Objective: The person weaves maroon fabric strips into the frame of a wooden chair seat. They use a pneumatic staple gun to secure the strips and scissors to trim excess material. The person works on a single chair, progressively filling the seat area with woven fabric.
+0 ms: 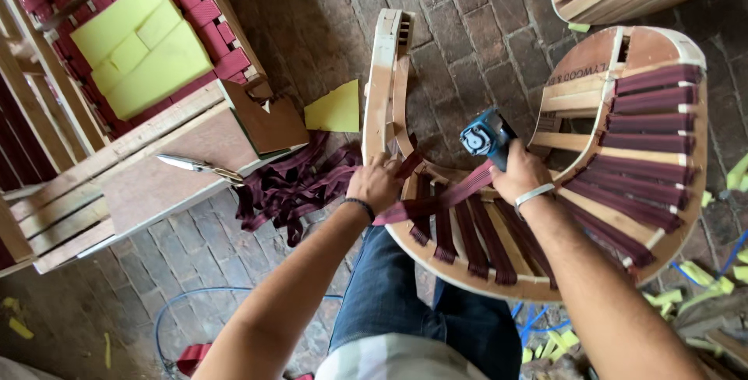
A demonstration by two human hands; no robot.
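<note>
Maroon strap (436,199) lies across the wooden chair frame (623,193), pinched in the left hand (375,183) at the frame's rail. Right hand (520,174) is clenched around a blue stapler (485,137), its nose hidden. Scissors (199,166) lie left of the frame.

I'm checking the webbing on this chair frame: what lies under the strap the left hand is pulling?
Under the maroon strap held by the left hand, other maroon straps cross the curved wooden frame. The right hand holds a blue tool, hiding the strap's far end.
</note>
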